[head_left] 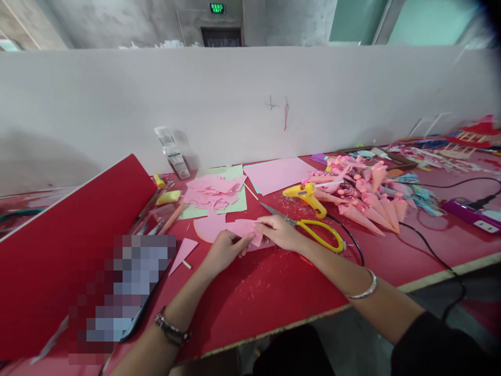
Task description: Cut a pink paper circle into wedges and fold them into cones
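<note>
Pink paper [246, 228] on red table [274, 292]

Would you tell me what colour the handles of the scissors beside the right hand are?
Yellow: the scissors have yellow loop handles, lying just past the right hand, clearest in the head view.
</note>
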`<action>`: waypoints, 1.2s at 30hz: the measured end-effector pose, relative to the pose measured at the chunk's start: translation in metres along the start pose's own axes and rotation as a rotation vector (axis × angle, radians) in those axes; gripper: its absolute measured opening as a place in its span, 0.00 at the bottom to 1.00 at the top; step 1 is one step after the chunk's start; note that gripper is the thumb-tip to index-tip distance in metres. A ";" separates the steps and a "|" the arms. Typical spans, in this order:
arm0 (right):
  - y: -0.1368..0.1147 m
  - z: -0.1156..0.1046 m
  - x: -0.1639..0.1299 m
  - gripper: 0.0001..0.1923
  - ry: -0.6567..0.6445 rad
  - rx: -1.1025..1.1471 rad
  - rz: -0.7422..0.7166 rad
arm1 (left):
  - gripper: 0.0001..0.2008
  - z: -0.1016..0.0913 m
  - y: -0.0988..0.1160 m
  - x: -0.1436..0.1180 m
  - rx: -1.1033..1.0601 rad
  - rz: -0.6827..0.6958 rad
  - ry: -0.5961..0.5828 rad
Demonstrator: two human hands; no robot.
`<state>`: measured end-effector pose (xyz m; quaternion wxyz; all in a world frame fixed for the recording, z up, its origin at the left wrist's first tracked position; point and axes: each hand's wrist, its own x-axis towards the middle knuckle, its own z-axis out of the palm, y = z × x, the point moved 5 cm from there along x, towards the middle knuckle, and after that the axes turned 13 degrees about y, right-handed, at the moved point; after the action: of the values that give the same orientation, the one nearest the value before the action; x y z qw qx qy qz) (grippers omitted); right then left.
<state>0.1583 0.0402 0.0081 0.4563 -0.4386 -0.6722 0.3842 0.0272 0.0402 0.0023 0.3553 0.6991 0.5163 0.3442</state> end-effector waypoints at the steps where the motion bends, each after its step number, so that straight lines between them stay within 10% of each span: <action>1: -0.001 -0.001 0.000 0.17 0.010 -0.018 -0.011 | 0.21 0.002 -0.002 -0.001 -0.005 -0.010 -0.025; 12: -0.012 -0.008 0.001 0.18 0.031 -0.023 -0.019 | 0.21 0.002 -0.005 -0.001 -0.116 -0.026 -0.022; 23: -0.013 -0.066 -0.075 0.12 0.227 -1.323 0.060 | 0.18 -0.008 0.011 -0.006 -0.384 -0.039 0.063; 36: 0.006 -0.072 -0.076 0.18 0.346 -1.061 -0.005 | 0.22 -0.013 0.003 -0.005 -0.339 -0.045 0.243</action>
<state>0.2432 -0.0208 0.0021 0.2776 -0.6632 -0.6899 -0.0852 0.0166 0.0369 0.0110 0.4107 0.5710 0.5056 0.4997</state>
